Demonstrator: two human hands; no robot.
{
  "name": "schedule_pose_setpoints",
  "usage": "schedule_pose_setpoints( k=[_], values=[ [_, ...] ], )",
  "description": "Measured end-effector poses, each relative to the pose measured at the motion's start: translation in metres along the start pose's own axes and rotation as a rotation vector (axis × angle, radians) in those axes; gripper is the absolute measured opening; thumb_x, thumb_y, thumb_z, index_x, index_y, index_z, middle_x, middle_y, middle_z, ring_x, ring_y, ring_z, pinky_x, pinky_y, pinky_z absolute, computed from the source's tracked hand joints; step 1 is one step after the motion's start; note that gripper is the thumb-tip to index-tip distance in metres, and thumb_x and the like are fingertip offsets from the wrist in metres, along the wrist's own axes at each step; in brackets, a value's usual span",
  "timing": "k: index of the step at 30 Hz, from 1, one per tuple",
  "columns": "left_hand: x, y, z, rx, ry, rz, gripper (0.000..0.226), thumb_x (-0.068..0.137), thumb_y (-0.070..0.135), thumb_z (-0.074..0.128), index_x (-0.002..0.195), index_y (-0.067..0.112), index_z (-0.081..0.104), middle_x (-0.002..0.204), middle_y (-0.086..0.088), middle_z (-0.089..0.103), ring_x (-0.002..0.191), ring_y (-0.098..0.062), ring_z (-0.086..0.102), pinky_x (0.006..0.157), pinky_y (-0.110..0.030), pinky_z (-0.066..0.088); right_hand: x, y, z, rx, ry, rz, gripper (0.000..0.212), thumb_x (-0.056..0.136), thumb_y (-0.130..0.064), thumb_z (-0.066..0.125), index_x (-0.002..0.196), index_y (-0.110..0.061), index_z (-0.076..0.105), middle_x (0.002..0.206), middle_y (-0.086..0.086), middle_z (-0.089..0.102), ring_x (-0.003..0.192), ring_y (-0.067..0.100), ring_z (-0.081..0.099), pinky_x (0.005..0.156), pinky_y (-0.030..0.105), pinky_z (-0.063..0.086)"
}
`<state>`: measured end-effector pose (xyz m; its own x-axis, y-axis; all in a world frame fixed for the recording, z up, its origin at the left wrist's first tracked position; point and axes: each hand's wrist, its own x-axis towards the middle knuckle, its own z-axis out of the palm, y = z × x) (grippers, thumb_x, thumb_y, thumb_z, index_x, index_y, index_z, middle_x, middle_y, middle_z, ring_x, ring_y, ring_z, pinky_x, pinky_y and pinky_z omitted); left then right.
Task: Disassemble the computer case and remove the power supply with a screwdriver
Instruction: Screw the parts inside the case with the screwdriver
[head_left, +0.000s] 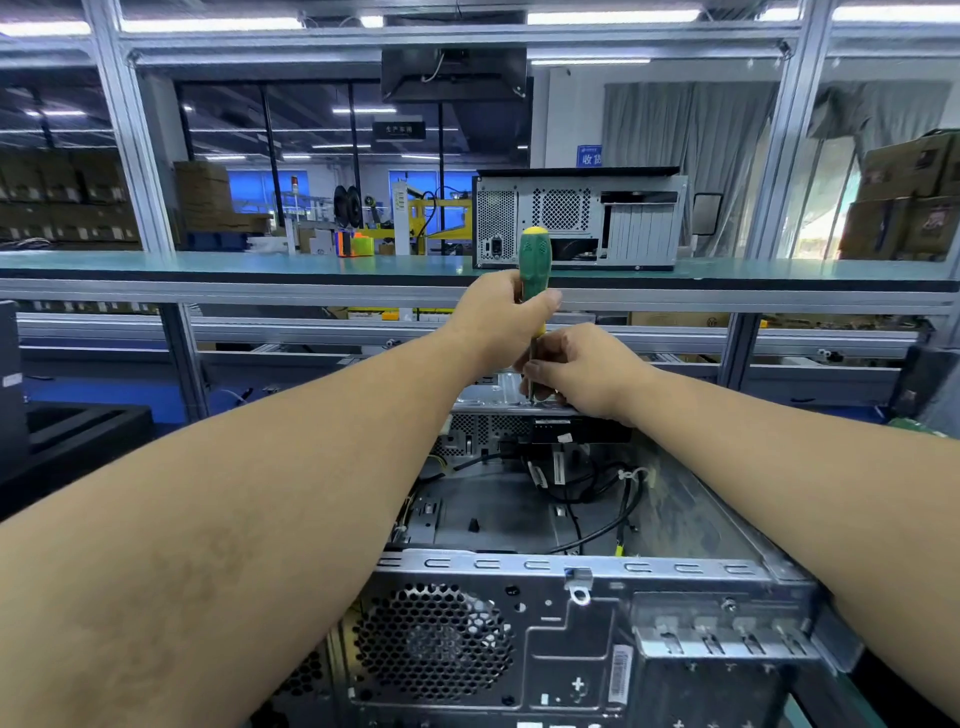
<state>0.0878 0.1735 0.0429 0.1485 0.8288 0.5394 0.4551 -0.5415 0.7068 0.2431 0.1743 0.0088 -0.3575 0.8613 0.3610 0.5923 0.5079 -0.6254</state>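
An open grey computer case (571, 587) lies on its side in front of me, its fan grille and slot covers facing me and black cables showing inside. My left hand (498, 317) grips the green handle of a screwdriver (535, 260) with a yellow cap, held upright over the far end of the case. My right hand (576, 371) pinches the screwdriver's shaft just above its tip, which meets the metal bracket at the case's far end. The power supply itself is not clearly visible; my arms hide much of the case's left side.
A second computer case (576, 223) stands on the green upper shelf (208, 262) behind. Aluminium frame posts (182, 353) rise around the bench. A black foam tray (72, 431) sits at the left. Cardboard boxes (909, 197) are stacked at the far right.
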Motion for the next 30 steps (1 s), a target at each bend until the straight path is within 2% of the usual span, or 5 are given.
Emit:
schedule_pose_setpoints(
  k=[5,11,16,22,30],
  values=[
    [0.002,-0.002,-0.001,0.027,0.059,-0.014,0.026,0.089,0.051,0.074,0.086,0.028,0.063,0.067,0.015,0.058,0.057,0.002,0.053,0.055,-0.016,0.040,-0.001,-0.002,0.000,-0.085,0.038,-0.028,0.018,0.096,-0.034,0.072,0.088,-0.018,0.073,0.062,-0.015,0.071,0.052,-0.003,0.059,0.050,0.008,0.038],
    [-0.001,0.000,-0.001,-0.024,0.024,-0.002,0.047,0.084,0.056,0.078,0.097,0.012,0.066,0.079,0.002,0.060,0.072,-0.015,0.055,0.070,-0.036,0.050,0.001,0.000,0.000,-0.067,0.069,-0.014,0.019,0.094,-0.029,0.075,0.086,-0.013,0.071,0.077,0.005,0.073,0.074,0.024,0.070,0.074,0.040,0.058],
    [-0.004,0.003,-0.002,-0.013,-0.023,0.030,0.018,0.099,0.040,0.062,0.094,0.023,0.064,0.082,0.005,0.058,0.075,-0.014,0.052,0.072,-0.033,0.044,0.003,0.003,0.000,-0.075,0.066,-0.007,0.013,0.098,-0.024,0.069,0.096,-0.013,0.076,0.082,-0.001,0.077,0.076,0.013,0.074,0.082,0.039,0.060],
    [-0.004,0.004,-0.003,0.015,0.051,-0.007,0.035,0.095,0.047,0.067,0.088,0.015,0.056,0.076,0.005,0.056,0.068,-0.014,0.050,0.064,-0.031,0.042,0.004,0.005,0.000,-0.027,0.037,-0.010,0.014,0.101,-0.021,0.065,0.107,-0.015,0.076,0.088,-0.001,0.079,0.083,0.013,0.076,0.086,0.035,0.061],
    [-0.001,0.004,-0.010,0.072,0.055,-0.129,0.027,0.099,0.006,0.036,0.110,0.004,0.062,0.109,-0.005,0.057,0.096,-0.023,0.051,0.085,-0.037,0.045,0.000,0.002,-0.001,0.110,0.129,0.008,0.013,0.102,-0.012,0.062,0.103,-0.007,0.074,0.078,0.002,0.077,0.063,0.003,0.067,0.056,0.014,0.049]
  ],
)
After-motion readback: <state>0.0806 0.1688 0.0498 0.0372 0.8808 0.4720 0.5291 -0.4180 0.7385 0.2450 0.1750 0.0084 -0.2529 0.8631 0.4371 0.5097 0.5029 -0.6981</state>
